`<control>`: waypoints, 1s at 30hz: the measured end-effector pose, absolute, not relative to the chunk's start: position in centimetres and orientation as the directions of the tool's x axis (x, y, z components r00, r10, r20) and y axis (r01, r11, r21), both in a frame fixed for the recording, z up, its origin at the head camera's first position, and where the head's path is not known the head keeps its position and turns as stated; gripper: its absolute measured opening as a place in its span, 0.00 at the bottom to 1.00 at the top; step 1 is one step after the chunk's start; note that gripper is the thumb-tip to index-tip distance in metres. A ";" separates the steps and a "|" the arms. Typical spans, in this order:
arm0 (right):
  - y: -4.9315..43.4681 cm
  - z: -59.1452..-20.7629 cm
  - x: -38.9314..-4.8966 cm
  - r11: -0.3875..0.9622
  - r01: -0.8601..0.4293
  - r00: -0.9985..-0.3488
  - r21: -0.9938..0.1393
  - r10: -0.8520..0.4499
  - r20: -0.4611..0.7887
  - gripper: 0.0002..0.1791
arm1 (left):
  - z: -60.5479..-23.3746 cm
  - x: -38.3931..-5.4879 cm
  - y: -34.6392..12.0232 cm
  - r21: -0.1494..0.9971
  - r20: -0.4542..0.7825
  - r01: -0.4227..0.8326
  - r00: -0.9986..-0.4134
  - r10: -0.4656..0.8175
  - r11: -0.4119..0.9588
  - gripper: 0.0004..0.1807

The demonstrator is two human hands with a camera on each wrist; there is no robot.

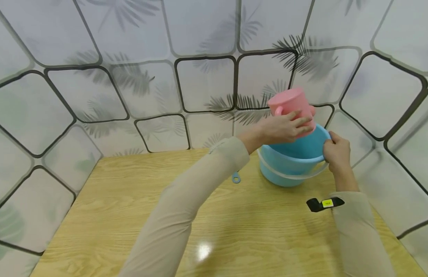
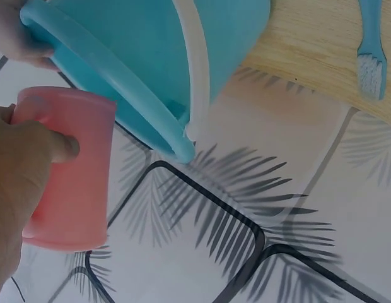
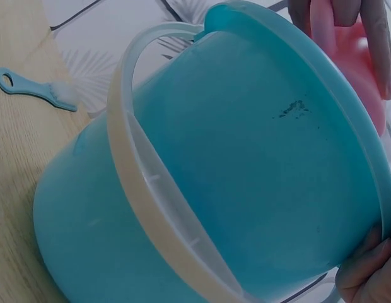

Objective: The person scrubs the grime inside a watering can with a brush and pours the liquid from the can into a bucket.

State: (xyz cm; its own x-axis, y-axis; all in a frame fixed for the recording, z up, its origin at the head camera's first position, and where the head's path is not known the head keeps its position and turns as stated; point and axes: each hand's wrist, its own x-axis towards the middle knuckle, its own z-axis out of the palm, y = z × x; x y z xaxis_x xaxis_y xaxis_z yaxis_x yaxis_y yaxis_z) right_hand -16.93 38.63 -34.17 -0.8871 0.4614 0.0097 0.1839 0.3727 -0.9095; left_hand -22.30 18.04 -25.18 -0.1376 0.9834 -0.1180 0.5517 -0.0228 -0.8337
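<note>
My left hand point(image 1: 286, 129) grips a pink plastic mug point(image 1: 292, 104), tilted above the mouth of a light blue bucket point(image 1: 283, 169). In the left wrist view the thumb presses along the side of the mug point(image 2: 79, 183). My right hand point(image 1: 337, 151) holds the bucket's rim on its right side, fingers curled over the edge. A pale carrying handle point(image 3: 151, 196) hangs down across the bucket's front. Dark specks mark the bucket wall in the right wrist view. The contents of the mug cannot be seen.
A blue brush point(image 3: 35, 88) with white bristles lies on the wooden table point(image 1: 130, 200) left of the bucket, mostly behind my left forearm in the head view. Patterned wall covering point(image 1: 207, 84) rises at the back and both sides. A black strap point(image 1: 324, 204) is on my right wrist.
</note>
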 end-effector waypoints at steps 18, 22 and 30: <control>38.3 -34.0 -17.0 0.425 0.199 -0.883 -0.883 0.468 0.026 0.32 | -26.1 -22.9 17.4 -0.821 -0.069 0.571 -0.108 0.992 0.005 0.19; 38.3 -33.9 -17.1 0.436 0.192 -0.880 -0.879 0.472 0.042 0.32 | -26.4 -22.8 17.4 -0.825 -0.076 0.565 -0.093 0.993 -0.011 0.19; 38.2 -33.8 -17.0 0.519 0.218 -0.865 -0.826 0.495 0.083 0.33 | -26.6 -22.6 17.6 -0.829 -0.062 0.559 -0.088 0.994 -0.003 0.19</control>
